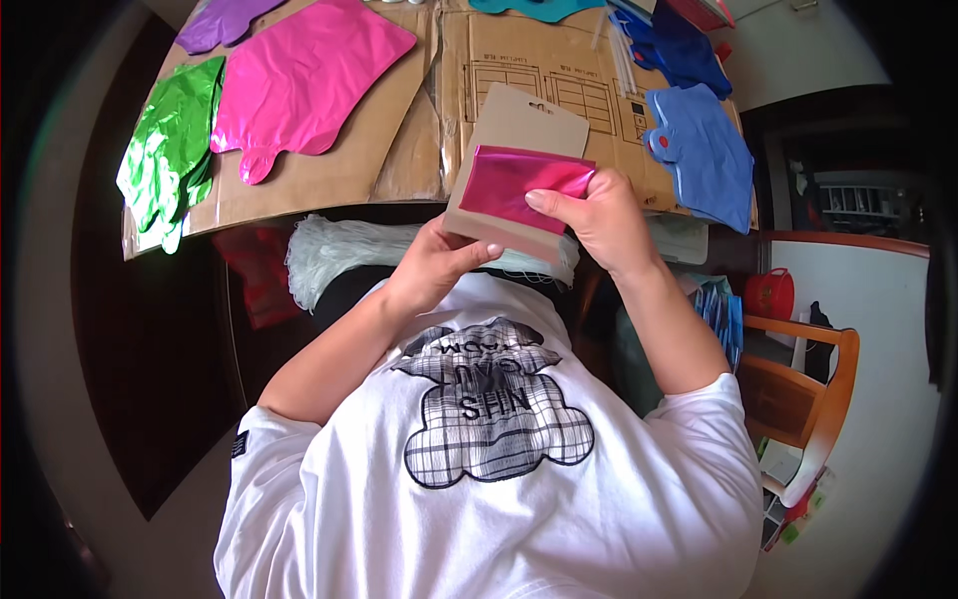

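Over the table's near edge I hold a brown cardboard card (536,118) with a hang hole at its far end. A shiny pink foil piece (504,190), folded into a rectangle, lies flat against the card. My left hand (439,265) grips the card's near left corner, thumb along its near edge and the other fingers mostly behind it. My right hand (604,222) is closed at the right edge, its thumb pressing on the folded pink foil piece. The fingers of that hand are largely hidden behind the card.
Flat pink foil balloons (304,85) and green ones (175,140) lie on the cardboard-covered table (399,150) at left, purple ones (222,22) behind. Blue balloons (704,150) overhang the right edge. White string (344,255) is bundled below the table edge; a wooden chair (798,384) stands at right.
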The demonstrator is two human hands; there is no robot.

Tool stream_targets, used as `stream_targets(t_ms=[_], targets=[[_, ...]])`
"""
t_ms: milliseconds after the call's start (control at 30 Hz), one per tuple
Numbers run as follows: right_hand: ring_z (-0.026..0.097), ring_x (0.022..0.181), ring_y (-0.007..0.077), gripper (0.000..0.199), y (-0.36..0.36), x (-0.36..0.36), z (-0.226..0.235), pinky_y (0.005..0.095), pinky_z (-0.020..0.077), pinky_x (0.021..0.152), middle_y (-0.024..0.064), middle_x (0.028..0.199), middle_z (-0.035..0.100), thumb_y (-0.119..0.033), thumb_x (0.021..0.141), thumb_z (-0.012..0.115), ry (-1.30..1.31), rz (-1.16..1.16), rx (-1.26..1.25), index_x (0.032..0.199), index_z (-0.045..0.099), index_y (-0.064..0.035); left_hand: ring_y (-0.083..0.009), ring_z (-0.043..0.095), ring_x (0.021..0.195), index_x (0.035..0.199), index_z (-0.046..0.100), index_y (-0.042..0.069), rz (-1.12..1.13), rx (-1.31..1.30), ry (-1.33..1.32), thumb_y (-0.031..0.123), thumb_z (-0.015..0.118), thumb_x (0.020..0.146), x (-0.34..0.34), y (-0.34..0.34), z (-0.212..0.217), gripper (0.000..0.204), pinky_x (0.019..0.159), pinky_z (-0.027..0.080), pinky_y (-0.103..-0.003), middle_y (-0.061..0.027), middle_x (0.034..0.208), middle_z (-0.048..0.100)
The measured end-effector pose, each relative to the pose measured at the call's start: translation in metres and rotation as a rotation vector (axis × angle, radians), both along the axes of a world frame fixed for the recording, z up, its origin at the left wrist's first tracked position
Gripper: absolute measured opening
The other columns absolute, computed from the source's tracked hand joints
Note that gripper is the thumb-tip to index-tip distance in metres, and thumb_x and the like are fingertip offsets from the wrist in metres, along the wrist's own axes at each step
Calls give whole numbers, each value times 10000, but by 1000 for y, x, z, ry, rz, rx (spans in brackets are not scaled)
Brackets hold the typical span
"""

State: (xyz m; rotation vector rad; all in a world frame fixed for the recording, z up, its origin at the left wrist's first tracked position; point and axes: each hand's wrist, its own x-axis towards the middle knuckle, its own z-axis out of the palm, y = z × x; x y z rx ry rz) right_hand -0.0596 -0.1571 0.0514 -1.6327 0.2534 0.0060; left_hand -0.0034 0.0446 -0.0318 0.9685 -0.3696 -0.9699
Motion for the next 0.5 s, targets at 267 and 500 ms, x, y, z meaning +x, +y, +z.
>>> stream_targets(t_ms=[267,500], targets=[[613,729,57,95,11,-2,-9,245,505,674,19,809,706,-28,821,701,2,-61,8,905,706,18,-137,665,867,1043,662,55,133,-49,380,164,657,923,-8,-18,12,161,807,519,-293,-47,951,703],[632,967,142,416,3,1,-9,315,497,840,108,1073,687,-100,775,735,-64,-124,-293,1167,629,-7,-96,648,758,963,672,77,275,99,341,177,673,915,-11,-30,15,111,741,531,-263,-26,893,696]])
